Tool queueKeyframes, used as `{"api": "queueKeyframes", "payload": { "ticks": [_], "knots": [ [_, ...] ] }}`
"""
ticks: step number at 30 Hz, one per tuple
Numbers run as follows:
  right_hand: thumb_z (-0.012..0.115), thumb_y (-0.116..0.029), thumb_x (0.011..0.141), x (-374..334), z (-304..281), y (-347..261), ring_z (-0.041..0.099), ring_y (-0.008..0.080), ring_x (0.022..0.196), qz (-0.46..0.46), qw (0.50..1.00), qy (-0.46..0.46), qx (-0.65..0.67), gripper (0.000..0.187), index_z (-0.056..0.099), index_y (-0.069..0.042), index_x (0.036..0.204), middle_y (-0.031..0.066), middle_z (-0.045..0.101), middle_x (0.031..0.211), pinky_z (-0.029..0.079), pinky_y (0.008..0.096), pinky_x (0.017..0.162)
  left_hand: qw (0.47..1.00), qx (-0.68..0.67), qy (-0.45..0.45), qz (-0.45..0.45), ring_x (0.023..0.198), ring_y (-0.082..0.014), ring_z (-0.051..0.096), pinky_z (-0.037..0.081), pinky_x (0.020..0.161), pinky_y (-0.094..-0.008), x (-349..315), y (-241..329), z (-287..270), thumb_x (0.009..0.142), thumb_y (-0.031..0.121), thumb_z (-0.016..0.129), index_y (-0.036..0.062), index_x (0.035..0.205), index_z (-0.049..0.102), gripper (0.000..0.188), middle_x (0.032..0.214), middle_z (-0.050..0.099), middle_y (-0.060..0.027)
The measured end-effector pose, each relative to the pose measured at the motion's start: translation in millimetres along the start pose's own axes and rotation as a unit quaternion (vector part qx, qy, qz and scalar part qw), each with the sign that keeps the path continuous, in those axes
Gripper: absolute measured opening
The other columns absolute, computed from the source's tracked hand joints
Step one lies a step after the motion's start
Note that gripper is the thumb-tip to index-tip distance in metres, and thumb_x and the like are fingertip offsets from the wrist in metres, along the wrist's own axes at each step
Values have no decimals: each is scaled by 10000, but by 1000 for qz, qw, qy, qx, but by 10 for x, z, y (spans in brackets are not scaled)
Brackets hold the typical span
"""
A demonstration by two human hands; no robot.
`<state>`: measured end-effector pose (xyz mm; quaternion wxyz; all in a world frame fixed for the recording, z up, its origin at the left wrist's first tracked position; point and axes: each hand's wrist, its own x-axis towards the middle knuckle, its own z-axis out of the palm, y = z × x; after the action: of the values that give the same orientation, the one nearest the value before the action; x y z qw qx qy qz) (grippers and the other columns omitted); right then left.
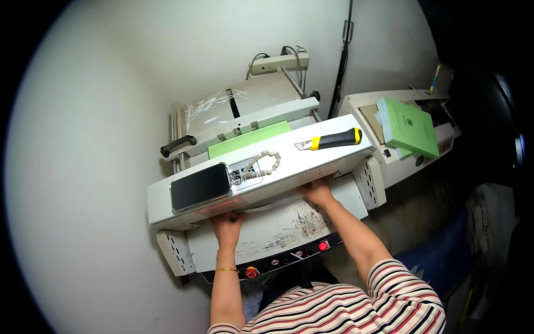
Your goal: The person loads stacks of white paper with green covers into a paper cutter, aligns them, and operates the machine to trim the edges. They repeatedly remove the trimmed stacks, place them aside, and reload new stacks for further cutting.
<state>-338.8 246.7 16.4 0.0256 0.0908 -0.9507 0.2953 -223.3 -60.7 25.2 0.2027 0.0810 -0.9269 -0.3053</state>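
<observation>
A paper cutter (167,192) with a pale beam stands before me. Both of my hands reach under the front of this beam, where the fingertips are partly hidden. My left hand (227,227) is closed at the left end of a paper stack (272,202), whose pale edge shows between the hands. At its right end my right hand (318,192) is bent around the stack, thumb toward the middle. Behind the beam a flat green sheet or cover (250,139) lies against the clamp bar; I cannot tell whether it belongs to the same stack.
On the beam lie a phone (200,187), a beaded strap (271,161) and a yellow-black utility knife (334,139). Red buttons (252,272) line the front panel. To the right, green booklets (409,127) rest on another machine (389,167). Paper scraps (217,103) litter the rear table.
</observation>
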Motion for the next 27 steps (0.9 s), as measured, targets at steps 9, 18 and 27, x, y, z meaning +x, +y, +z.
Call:
{"api": "queueKeyframes", "payload": {
  "ticks": [9,18,27],
  "knots": [
    [799,-278,654,-767,-159,-153,482,337,1197,-84,988,69,113,315,562,-91,564,164,591,1191,240,527,1104,999,24,-11,27,1293,-407,410,297,1074,-475,-521,37,-219,656,195,848,63,691,505,369,1348,497,-243],
    [815,-276,690,-1313,-244,-161,421,374,1301,-110,986,49,115,313,597,-82,803,216,463,1402,266,514,1100,998,58,-2,17,1363,-418,295,277,1092,-482,-941,116,-380,654,266,871,63,1008,536,527,1486,292,-254],
    [785,-300,736,-1464,-356,-221,459,352,1161,-127,987,57,74,585,545,-65,1215,155,496,1248,348,446,1001,976,5,-67,206,1154,-352,465,344,1007,-458,-915,918,140,688,334,823,44,1242,528,692,1210,513,-148]
  ]
}}
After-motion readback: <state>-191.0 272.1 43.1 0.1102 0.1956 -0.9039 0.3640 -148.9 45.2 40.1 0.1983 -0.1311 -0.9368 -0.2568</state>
